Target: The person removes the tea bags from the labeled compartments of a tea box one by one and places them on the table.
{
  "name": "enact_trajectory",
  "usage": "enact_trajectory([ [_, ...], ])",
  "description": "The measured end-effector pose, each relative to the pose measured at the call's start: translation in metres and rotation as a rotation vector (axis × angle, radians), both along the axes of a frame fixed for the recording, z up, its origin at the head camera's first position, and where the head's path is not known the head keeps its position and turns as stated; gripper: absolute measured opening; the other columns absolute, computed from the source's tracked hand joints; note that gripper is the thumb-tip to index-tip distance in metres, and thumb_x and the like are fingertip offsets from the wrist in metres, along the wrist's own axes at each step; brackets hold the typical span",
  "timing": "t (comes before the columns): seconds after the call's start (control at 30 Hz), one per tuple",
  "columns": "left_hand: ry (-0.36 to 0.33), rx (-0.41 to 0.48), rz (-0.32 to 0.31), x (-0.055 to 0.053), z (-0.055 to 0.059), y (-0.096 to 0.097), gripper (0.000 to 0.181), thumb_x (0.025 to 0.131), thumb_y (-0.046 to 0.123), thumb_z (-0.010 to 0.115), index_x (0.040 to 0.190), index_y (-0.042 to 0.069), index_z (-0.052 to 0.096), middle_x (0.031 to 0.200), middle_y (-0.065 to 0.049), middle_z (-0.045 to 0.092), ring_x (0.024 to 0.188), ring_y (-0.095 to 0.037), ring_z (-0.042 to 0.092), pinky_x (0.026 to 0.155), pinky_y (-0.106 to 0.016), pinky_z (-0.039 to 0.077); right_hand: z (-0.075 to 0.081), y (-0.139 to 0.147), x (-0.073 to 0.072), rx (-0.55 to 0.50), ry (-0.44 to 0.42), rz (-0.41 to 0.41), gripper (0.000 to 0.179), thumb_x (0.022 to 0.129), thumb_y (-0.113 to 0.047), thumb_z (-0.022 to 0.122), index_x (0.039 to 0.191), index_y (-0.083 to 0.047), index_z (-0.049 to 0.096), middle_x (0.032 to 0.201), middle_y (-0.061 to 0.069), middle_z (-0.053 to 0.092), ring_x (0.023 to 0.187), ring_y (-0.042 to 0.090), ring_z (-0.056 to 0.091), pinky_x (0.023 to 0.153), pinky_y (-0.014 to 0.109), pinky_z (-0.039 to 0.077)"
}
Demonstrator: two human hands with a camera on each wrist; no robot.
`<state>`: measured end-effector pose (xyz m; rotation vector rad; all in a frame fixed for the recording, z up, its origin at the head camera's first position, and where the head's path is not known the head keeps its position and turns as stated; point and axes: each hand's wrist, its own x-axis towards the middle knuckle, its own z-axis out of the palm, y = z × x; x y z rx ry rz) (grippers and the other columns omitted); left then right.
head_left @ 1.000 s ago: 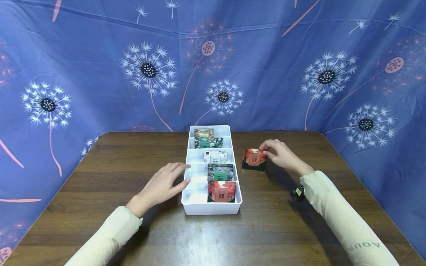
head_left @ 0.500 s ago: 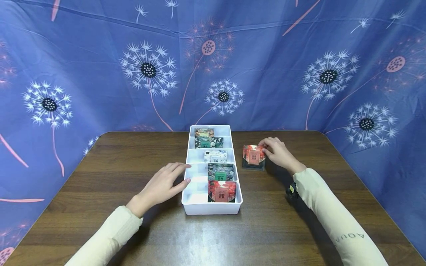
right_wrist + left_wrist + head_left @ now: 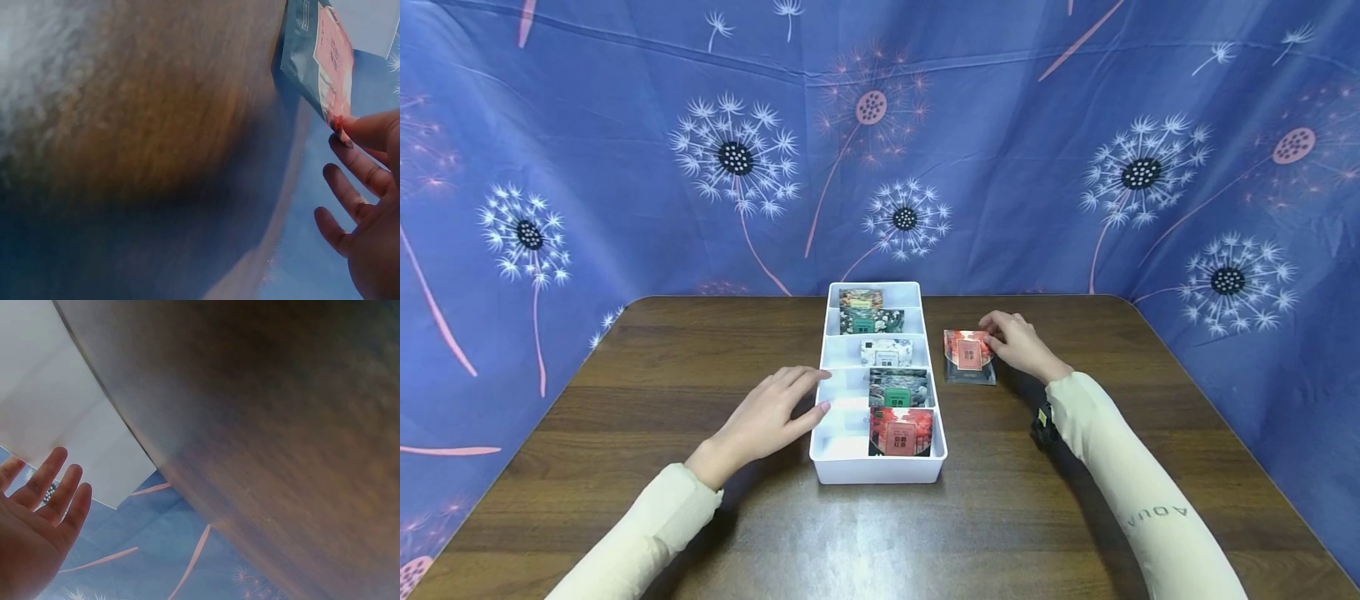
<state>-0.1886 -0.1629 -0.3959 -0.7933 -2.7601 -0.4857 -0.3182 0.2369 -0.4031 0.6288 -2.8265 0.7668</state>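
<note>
My right hand point(image 3: 1021, 348) pinches the upper right corner of a red and dark tea bag sachet point(image 3: 967, 357) just right of the tray. In the right wrist view the thumb and a finger hold the edge of that sachet point(image 3: 325, 59), while the other fingers stay loose. The white divided tray point(image 3: 880, 473) stands mid-table. My left hand point(image 3: 767, 418) touches its left rim with fingers spread and nearly straight. At the tray's near end is a red sachet point(image 3: 901, 435); behind it stands a dark sachet with a green label point(image 3: 898, 390).
Farther back in the tray are a white sachet point(image 3: 886, 352), a dark floral one point(image 3: 872, 321) and an orange-toned one point(image 3: 861, 298). Brown tabletop point(image 3: 760, 533) surrounds the tray. A blue dandelion-print cloth point(image 3: 1000, 167) hangs behind the table.
My right hand and forearm have shifted slightly left, with the pinched sachet moving a little left and changing tilt. The left hand and the tray remain in place.
</note>
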Motion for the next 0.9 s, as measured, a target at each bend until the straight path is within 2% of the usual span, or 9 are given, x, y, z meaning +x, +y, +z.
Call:
enact_trajectory([
  [0.17,0.001,0.000,0.002,-0.001,-0.001,0.000,0.050,0.091,0.055,0.038,0.129,0.024,0.049,0.126,0.005,0.053,0.119,-0.017,0.048,0.099,-0.042,0.038,-0.002,-0.001,-0.003,0.013,-0.044,-0.010,0.028,0.086,-0.007,0.058,0.112,0.002,0.054,0.095,0.014,0.063,0.097,0.034,0.047,0.080,0.051,0.030],
  [0.37,-0.003,-0.002,0.006,-0.001,-0.001,0.000,0.048,0.091,0.054,0.040,0.129,0.024,0.049,0.126,0.005,0.052,0.119,-0.017,0.048,0.099,-0.043,0.038,-0.003,0.000,-0.003,0.037,-0.052,-0.008,0.030,0.086,-0.009,0.057,0.113,0.002,0.052,0.102,0.017,0.061,0.099,0.035,0.046,0.080,0.052,0.030],
  [0.57,0.005,-0.004,0.003,-0.001,-0.002,0.000,0.050,0.092,0.054,0.038,0.129,0.024,0.049,0.126,0.004,0.052,0.119,-0.017,0.048,0.099,-0.042,0.038,0.001,0.002,0.000,0.013,-0.061,-0.002,0.031,0.086,-0.009,0.058,0.114,0.003,0.053,0.105,0.019,0.059,0.105,0.036,0.044,0.085,0.054,0.028],
  [0.9,0.003,-0.011,0.007,-0.001,-0.001,0.000,0.051,0.092,0.056,0.037,0.129,0.024,0.049,0.127,0.004,0.052,0.119,-0.017,0.048,0.100,-0.042,0.037,0.018,0.000,0.010,-0.040,0.058,0.106,0.029,0.084,-0.009,0.062,0.110,0.002,0.054,0.100,0.017,0.057,0.099,0.033,0.050,0.088,0.049,0.035],
])
